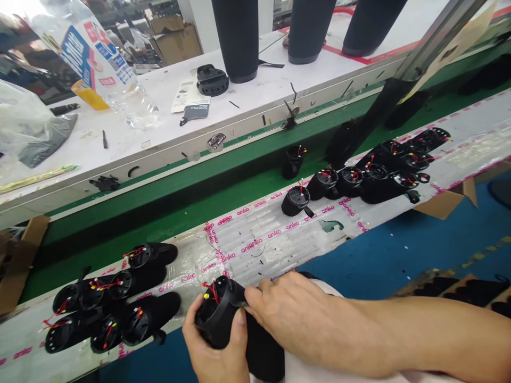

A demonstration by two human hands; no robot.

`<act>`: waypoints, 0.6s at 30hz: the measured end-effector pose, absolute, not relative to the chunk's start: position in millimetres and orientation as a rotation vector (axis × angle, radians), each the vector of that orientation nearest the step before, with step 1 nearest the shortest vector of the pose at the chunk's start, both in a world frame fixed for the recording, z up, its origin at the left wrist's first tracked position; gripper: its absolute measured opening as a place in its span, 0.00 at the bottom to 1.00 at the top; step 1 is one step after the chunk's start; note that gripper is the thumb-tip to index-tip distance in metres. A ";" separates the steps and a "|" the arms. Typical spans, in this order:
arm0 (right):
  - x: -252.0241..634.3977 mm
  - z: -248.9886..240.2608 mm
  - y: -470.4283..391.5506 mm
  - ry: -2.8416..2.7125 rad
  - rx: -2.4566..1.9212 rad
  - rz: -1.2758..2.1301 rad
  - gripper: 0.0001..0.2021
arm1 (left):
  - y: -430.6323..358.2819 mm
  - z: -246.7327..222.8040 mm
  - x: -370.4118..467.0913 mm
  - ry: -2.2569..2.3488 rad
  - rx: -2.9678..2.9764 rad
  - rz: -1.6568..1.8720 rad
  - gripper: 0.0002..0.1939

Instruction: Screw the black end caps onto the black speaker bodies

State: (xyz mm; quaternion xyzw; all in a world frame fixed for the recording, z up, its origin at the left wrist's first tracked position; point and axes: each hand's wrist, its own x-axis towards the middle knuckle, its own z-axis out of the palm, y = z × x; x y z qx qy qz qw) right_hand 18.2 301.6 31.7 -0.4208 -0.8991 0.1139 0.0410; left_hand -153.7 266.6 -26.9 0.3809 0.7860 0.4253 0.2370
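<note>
A black cylindrical housing [255, 340], probably a speaker body, lies tilted in front of me, its open end facing up and left. Red wires [215, 292] with a yellow connector stick out of that end. My left hand [217, 340] is wrapped round the rim, thumb on the near side. Closed at the far side of the rim, my right hand [303, 319] pinches a black strap [237, 292] fixed to the housing; its fingertips are partly hidden. Similar housings [139, 324] with red wires lie to the left on the plastic-covered ledge [255, 239].
More wired housings [375, 173] stand and lie along the ledge at right. Beyond a green conveyor belt [179, 205], a white bench [167, 85] bears a plastic bottle [107, 69], a black ring-shaped part [212, 80] and tall black cylinders [237, 40]. A metal post [435, 40] rises at right.
</note>
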 end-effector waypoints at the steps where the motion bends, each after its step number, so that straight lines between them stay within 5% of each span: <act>1: 16.9 31.9 302.3 -2.768 -1.280 0.339 0.12 | 266.3 -27.8 -154.7 2.154 1.049 1.153 0.36; 9: 20.9 21.6 293.8 -2.541 -1.436 0.681 0.01 | 265.9 -52.6 -172.6 1.792 0.432 1.129 0.42; 14: 45.7 22.3 296.8 -2.042 -1.699 1.261 0.14 | 265.6 -59.7 -171.7 1.592 0.230 1.203 0.48; 18: 53.4 18.4 304.3 -1.918 -1.642 1.468 0.12 | 265.7 -50.4 -166.8 1.517 0.209 1.243 0.46</act>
